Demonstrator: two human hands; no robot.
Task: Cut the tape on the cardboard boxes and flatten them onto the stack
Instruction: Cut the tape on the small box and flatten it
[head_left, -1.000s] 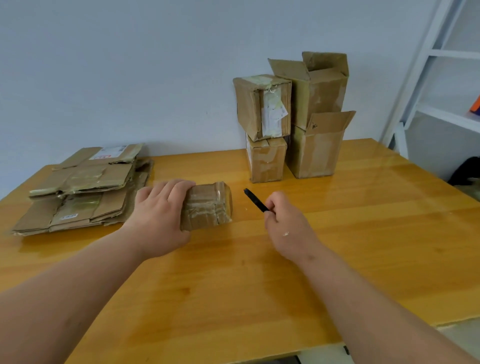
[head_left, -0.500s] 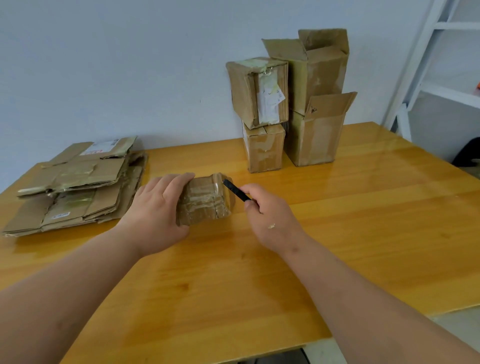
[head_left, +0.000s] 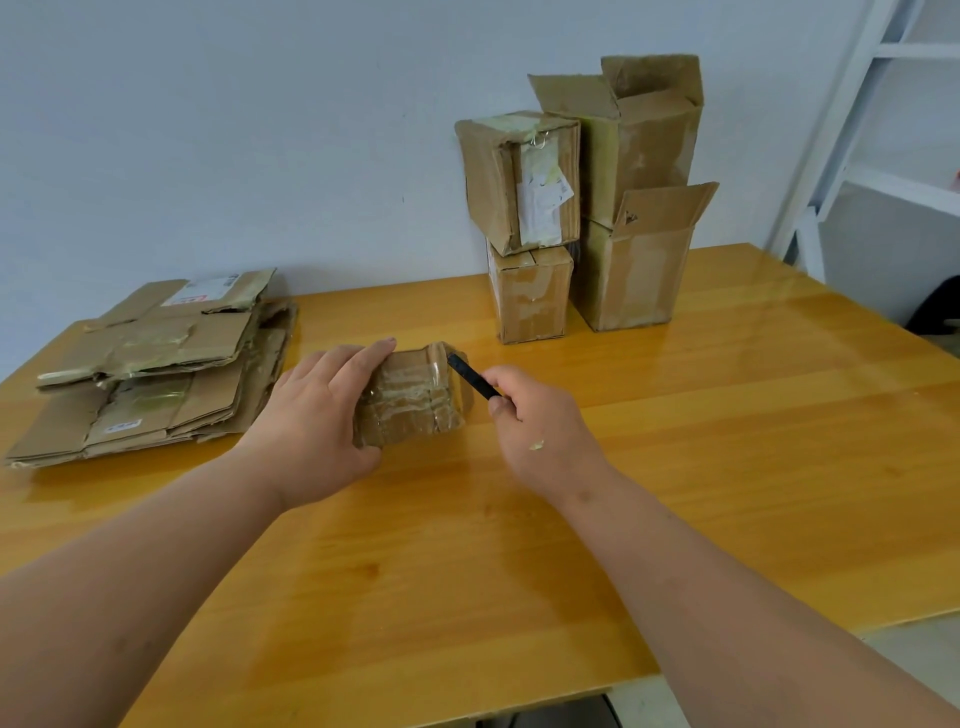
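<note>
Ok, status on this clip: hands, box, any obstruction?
Left hand holds the small taped box on the table. Right hand grips the black cutter, tip at the box's right end. Nothing in the way.

Lay on the counter (head_left: 675, 467) near its middle: a small taped box (head_left: 410, 400), with the left hand (head_left: 317, 421) over its left end and the right hand (head_left: 540, 431) just to its right, holding a cutter (head_left: 470, 375) whose tip touched the box's upper right edge. Sat far left on the counter, well apart: a stack of flattened boxes (head_left: 150, 364). Stood behind, against the wall (head_left: 234, 130): four upright boxes (head_left: 582, 208) piled two on two, with shelving (head_left: 883, 130) beyond the counter's right end.
</note>
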